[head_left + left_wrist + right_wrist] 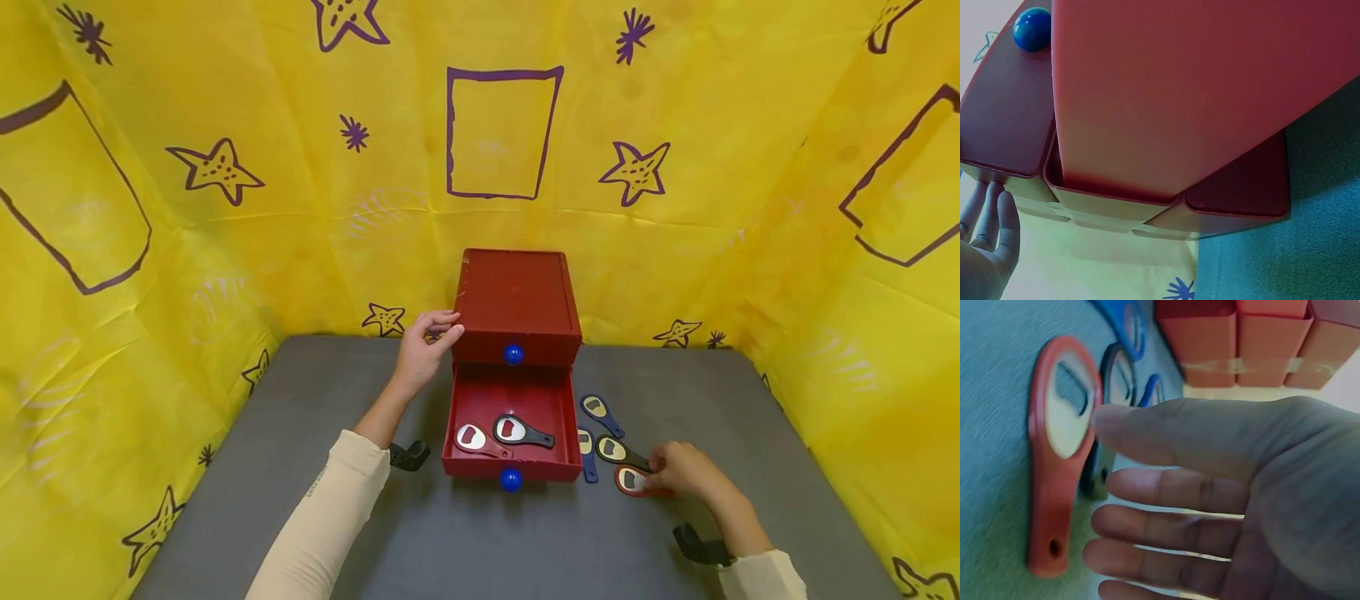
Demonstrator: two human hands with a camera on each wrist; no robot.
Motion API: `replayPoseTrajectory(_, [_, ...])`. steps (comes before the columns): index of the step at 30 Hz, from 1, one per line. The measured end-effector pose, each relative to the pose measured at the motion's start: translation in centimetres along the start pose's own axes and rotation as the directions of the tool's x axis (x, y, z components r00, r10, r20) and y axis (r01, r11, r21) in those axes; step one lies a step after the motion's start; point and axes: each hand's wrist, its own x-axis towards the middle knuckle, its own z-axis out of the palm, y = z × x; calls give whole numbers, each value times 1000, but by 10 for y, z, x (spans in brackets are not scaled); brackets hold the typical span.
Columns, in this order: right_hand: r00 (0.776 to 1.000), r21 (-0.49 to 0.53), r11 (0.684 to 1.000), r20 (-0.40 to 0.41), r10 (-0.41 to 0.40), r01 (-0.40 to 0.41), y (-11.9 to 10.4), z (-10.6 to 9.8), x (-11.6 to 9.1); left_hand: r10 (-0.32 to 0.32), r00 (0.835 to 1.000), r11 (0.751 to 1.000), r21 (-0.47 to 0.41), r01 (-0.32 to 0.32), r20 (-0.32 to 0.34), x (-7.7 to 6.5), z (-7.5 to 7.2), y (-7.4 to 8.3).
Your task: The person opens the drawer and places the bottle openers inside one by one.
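On the right of the grey table (757,433), my right hand (686,468) has its fingers straight and slightly apart beside a red bottle opener (632,481) and a black bottle opener (611,450), right of the pulled-out drawer (517,392). My left hand (422,352), fingers extended, touches the red box (517,292) on its left side

From my head camera I look forward and down, from well back, at the red drawer unit (517,292) near centre. My left wrist camera looks sideways from just beside it, table (1329,200) at three o'clock. My right wrist camera, very near, has the red bottle opener (1052,478) at nine o'clock, shared with my head view; all three share the red drawer unit.
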Motion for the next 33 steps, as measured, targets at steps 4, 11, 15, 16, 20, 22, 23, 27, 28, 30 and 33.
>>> replayPoseTrajectory(4, [1000, -63, 998, 27, 9, -7, 8, 4, -7, 8, 1000, 1000, -2, -8, -4, 0, 0, 0])
replayPoseTrajectory(11, [998, -119, 992, -46, -51, 46, 15, 15, -10, 13, 1000, 1000, 3, -13, -7, -1, 0, 1])
replayPoseTrajectory(15, [995, -131, 990, -77, -67, 57, 16, 18, -10, 9, 1000, 1000, 1, -9, -3, -1, 0, 1])
replayPoseTrajectory(16, [994, -136, 989, -81, -73, 61, 16, 18, -10, 6, 1000, 1000, 1, -6, -2, -1, 0, 1])
replayPoseTrajectory(20, [995, -148, 986, -64, -82, 71, 17, 18, -10, -4, 1000, 1000, 5, 4, 1, 0, 0, 1])
replayPoseTrajectory(22, [997, -134, 989, -35, -74, 69, 17, 17, -11, -7, 1000, 1000, 6, 7, 1, -1, 0, 1])
replayPoseTrajectory(23, [998, -122, 991, -17, -64, 62, 16, 17, -11, -7, 1000, 1000, 5, 7, 0, -1, 0, 1])
replayPoseTrajectory(27, [998, -44, 997, 19, -66, 67, 15, 13, -12, 2, 1000, 1000, 5, -2, -4, -1, 0, 2])
replayPoseTrajectory(28, [997, -27, 996, 15, -80, 80, 14, 12, -13, 5, 1000, 1000, 4, -5, -6, -1, 0, 2])
replayPoseTrajectory(30, [993, -5, 993, -3, -116, 116, 14, 10, -14, 9, 1000, 1000, 3, -9, -7, -1, 0, 3])
replayPoseTrajectory(33, [988, 17, 989, -33, -148, 149, 13, 7, -13, 12, 1000, 1000, 1, -12, -6, -1, 0, 3])
